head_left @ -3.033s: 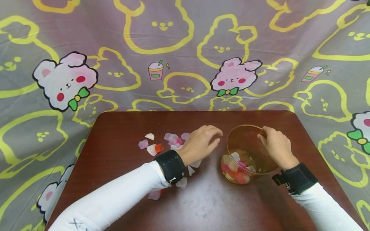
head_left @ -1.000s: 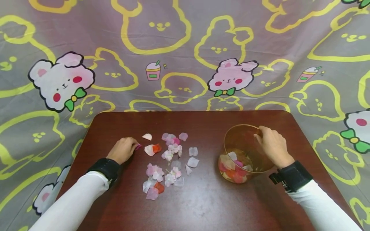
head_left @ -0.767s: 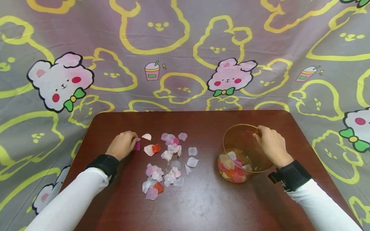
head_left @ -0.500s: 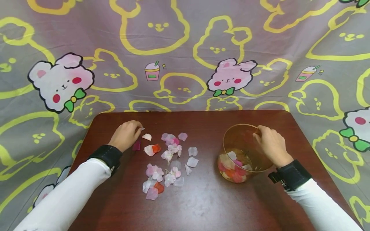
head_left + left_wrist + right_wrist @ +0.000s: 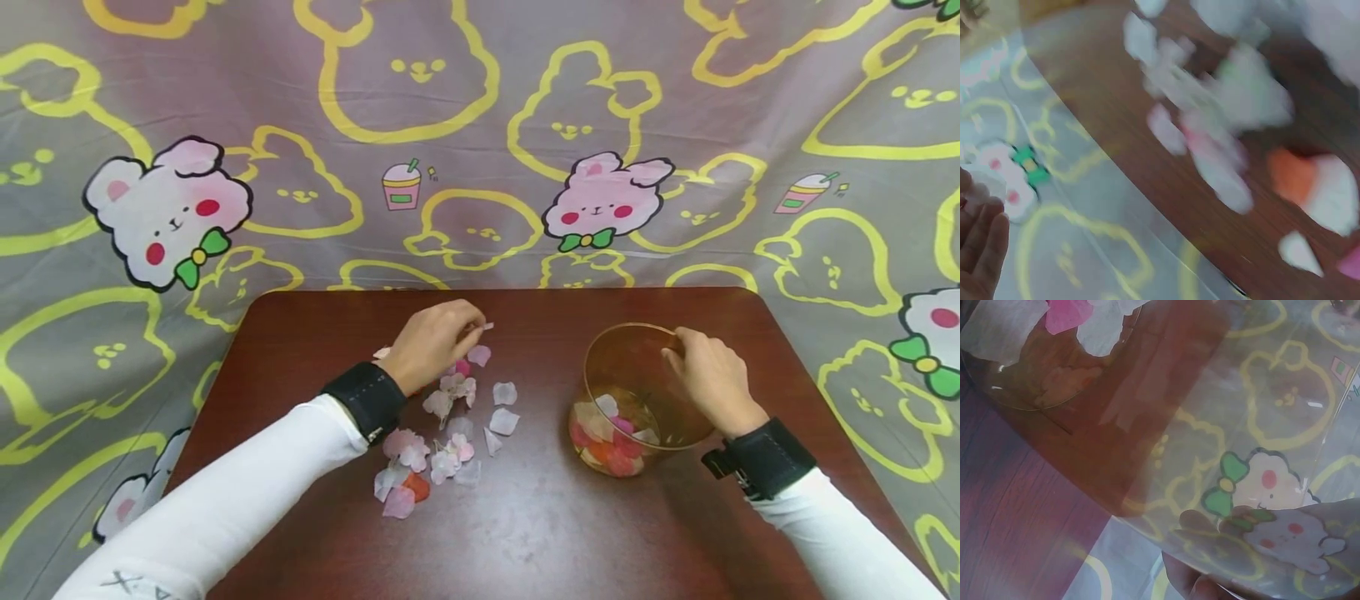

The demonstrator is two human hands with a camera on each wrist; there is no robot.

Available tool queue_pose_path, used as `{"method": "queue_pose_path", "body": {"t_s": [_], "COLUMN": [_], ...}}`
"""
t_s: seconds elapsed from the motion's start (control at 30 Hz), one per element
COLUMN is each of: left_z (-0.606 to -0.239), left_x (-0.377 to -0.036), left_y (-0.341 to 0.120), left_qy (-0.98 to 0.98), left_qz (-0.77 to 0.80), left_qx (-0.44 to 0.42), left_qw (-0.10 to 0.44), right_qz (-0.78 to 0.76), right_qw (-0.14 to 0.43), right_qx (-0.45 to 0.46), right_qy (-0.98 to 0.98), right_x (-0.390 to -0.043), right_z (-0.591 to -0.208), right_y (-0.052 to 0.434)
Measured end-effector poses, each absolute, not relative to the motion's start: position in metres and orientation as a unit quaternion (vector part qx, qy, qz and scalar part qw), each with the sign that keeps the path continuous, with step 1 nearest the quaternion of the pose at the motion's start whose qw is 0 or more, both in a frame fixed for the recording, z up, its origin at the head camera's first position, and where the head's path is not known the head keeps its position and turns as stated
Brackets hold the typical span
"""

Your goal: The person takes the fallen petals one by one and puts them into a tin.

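Dark wood surface [image 5: 540, 533], cartoon rabbit cloth [image 5: 480, 150] draped behind it and off both sides. Scattered petals [image 5: 442, 433] lie under and just behind the left hand [image 5: 435, 342], pale pink, white, a couple of orange-red ones, spread back toward that wrist. A few loose ones sit between the two hands, nearer the left. Nothing stands between the left hand and the clear cup [image 5: 637, 400]; that stretch of surface is bare wood.

Left hand is raised a little above the petal pile, fingers curled in, thumb and fingertips pinching a small pale petal [image 5: 486, 326] that pokes out toward the cup. The wrist view there is heavily blurred: petals [image 5: 1229, 119] on the wood, an orange one among them, fingers at the frame edge, nothing sharper to tell.

Right hand [image 5: 708, 375] is on the far side of the cup from the left hand, fingers curled over the rim, thumb side gripping the wall. The cup stands upright on the surface, well apart from the left hand. In its bottom sits a layer of petals [image 5: 611, 437], red, pink, white. The right wrist view looks through the clear wall [image 5: 1166, 425] and shows those petals [image 5: 1060, 319] against the base, with the fingers [image 5: 1197, 584] pressed to the cup
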State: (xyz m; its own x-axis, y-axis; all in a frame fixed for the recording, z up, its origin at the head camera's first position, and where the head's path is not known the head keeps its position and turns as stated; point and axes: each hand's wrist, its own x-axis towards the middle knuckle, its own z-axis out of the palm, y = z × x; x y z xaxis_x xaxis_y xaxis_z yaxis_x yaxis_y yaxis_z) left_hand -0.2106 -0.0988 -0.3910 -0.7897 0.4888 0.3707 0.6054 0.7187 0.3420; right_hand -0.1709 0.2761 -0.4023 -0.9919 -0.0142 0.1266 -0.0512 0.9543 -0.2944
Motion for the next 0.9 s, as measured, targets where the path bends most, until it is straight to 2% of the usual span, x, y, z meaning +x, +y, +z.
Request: {"method": "queue_pose_path", "body": {"t_s": [0.2,0.3,0.67,0.9], "left_z": [-0.379,-0.372,-0.378,-0.387], "left_x": [-0.195,-0.187,-0.161,-0.153], "left_y": [-0.050,-0.029,0.028,0.039], "left_qy": [-0.884,-0.870,-0.850,-0.847], "left_qz": [-0.247,-0.250,-0.198,-0.138], "left_qx": [-0.355,-0.385,-0.473,-0.500], "left_qw": [0.175,0.181,0.119,0.117], "right_qz": [0.150,0.149,0.156,0.157], "right_qw": [0.063,0.063,0.072,0.073], "right_qx": [0.020,0.019,0.020,0.022], "right_qy": [-0.986,-0.987,-0.985,-0.985], "right_x": [-0.171,-0.171,-0.170,-0.169], "right_z": [-0.402,-0.401,-0.402,-0.401], "right_y": [0.275,0.275,0.277,0.278]}}
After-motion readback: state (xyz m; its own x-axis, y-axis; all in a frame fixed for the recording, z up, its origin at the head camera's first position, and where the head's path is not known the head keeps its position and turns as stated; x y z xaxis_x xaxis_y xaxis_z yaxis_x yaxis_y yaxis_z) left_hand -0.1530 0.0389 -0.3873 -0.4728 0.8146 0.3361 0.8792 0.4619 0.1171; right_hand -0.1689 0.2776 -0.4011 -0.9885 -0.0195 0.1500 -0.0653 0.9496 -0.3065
